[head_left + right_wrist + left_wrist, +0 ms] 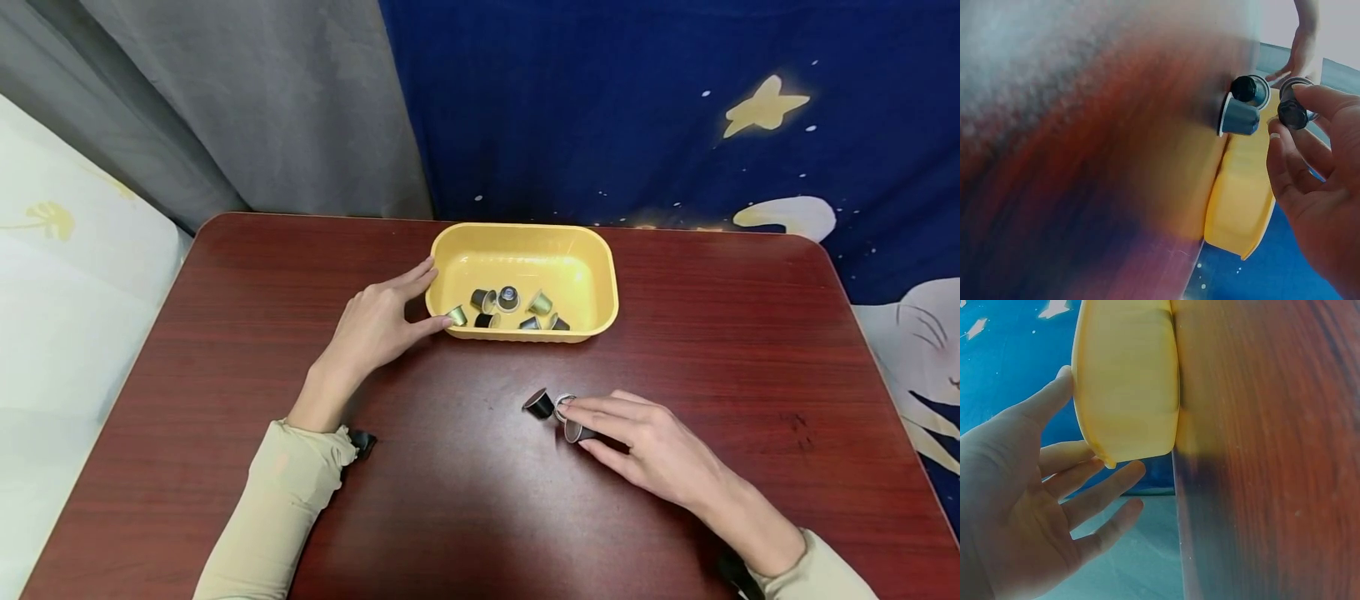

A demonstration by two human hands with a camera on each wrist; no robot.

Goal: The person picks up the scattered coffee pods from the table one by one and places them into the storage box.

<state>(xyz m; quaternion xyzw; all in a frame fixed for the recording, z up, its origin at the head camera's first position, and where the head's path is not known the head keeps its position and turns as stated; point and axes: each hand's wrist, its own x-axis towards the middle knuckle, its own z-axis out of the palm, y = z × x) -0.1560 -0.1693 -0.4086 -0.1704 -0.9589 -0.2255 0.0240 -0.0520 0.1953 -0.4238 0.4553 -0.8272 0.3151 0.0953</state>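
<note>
A yellow plastic tray [592,275] stands at the middle back of the dark red table [225,350], with several small coffee capsules [507,297] lying in it. My left hand [416,287] rests against the tray's left end, fingers straight along the wall and thumb at the near corner; the left wrist view shows that hand [1079,481] spread beside the tray [1129,375]. In front of the tray, three dark capsules lie close together. My right hand [592,425] pinches one capsule [1292,112] between forefinger and thumb. The other two capsules [537,403] [1239,117] sit just left of those fingertips.
Behind the table hang a grey curtain [247,108] and a blue starry cloth [645,108]. A white surface [60,275] lies off the table's left edge. Bare tabletop [750,333] lies to the tray's right, and more at the front left.
</note>
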